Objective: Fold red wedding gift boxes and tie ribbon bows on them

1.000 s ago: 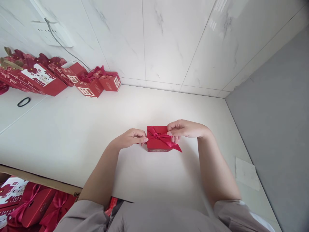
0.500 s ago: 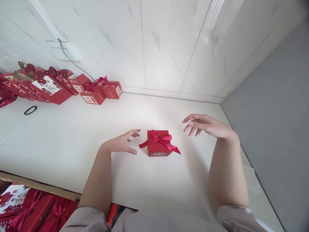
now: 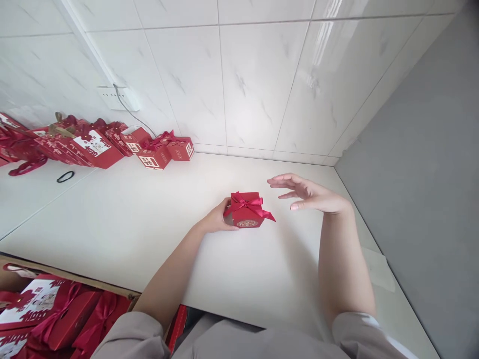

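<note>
A small red box with a crimson ribbon bow on its top stands upright on the white table. My left hand grips the box by its left side, the thumb at the near edge and the fingers round the back, partly hidden behind it. One ribbon tail hangs over the box's right edge. Raised to the right of the box, my right hand holds nothing, its fingers apart and pointing left.
Small red boxes and a row of red gift bags stand along the wall at the left. A black ring lies before them. An open carton of red packages is at the lower left. A grey panel bounds the right.
My left hand has moved right and closed on the box. My right hand has shifted slightly left and its fingers have spread. The view has tilted up.
</note>
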Demonstrator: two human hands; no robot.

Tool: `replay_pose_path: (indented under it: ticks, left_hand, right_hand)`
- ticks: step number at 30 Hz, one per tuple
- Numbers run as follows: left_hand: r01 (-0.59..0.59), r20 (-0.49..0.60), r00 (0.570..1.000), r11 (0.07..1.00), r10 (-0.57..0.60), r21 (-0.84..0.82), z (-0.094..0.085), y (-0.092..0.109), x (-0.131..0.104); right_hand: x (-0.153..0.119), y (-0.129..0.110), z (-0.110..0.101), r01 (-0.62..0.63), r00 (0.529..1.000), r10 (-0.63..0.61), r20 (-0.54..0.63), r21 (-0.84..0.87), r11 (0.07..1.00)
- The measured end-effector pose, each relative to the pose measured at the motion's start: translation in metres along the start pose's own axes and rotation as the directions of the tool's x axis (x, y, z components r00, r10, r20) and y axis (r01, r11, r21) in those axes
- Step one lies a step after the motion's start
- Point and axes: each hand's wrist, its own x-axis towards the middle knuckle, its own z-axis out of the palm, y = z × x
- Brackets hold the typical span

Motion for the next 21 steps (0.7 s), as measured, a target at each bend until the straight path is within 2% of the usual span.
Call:
replay_pose_path:
  ticks: [2,4,7,8,11,13,16,19,21]
  left_hand:
    - [-0.026,-0.082,0.996,1.0,0.027,0.014,0.003,-0.008,0.002]
    - [-0.038,-0.123,0.992,0.999,0.04,0.025,0.005,-0.015,0.004]
    - [-0.043,-0.143,0.988,0.998,0.05,0.05,0.009,-0.022,0.006]
    - [-0.043,-0.145,0.988,0.997,0.052,0.06,0.009,-0.024,0.007]
    - [-0.039,-0.164,0.985,0.996,0.05,0.075,0.012,-0.029,0.012]
    - [-0.035,-0.202,0.978,0.998,0.044,0.05,0.013,-0.032,0.02]
    - [-0.05,-0.273,0.961,0.999,0.049,0.002,0.015,-0.035,0.039]
    - [-0.063,-0.3,0.952,0.998,0.055,-0.017,0.017,-0.035,0.058]
    - [-0.026,-0.313,0.95,0.999,0.017,-0.026,0.018,-0.033,0.067]
  right_hand:
    - [-0.002,0.019,-0.001,-0.049,0.997,0.049,0.051,0.003,0.999]
    - [-0.001,0.044,0.004,-0.155,0.987,0.157,0.029,-0.039,0.987]
    - [0.005,0.079,0.023,-0.349,0.937,0.349,-0.015,-0.08,0.934]
    - [0.009,0.087,0.032,-0.342,0.94,0.341,-0.028,-0.062,0.938]
    - [0.023,0.101,0.061,-0.171,0.979,0.172,-0.108,0.026,0.985]
    - [0.036,0.105,0.074,-0.082,0.978,0.09,-0.19,0.051,0.995]
    - [0.055,0.107,0.085,-0.058,0.938,0.064,-0.34,0.027,0.998]
    - [0.069,0.108,0.091,-0.122,0.883,0.107,-0.457,-0.003,0.993]
    - [0.074,0.108,0.096,-0.188,0.836,0.152,-0.527,-0.016,0.982]
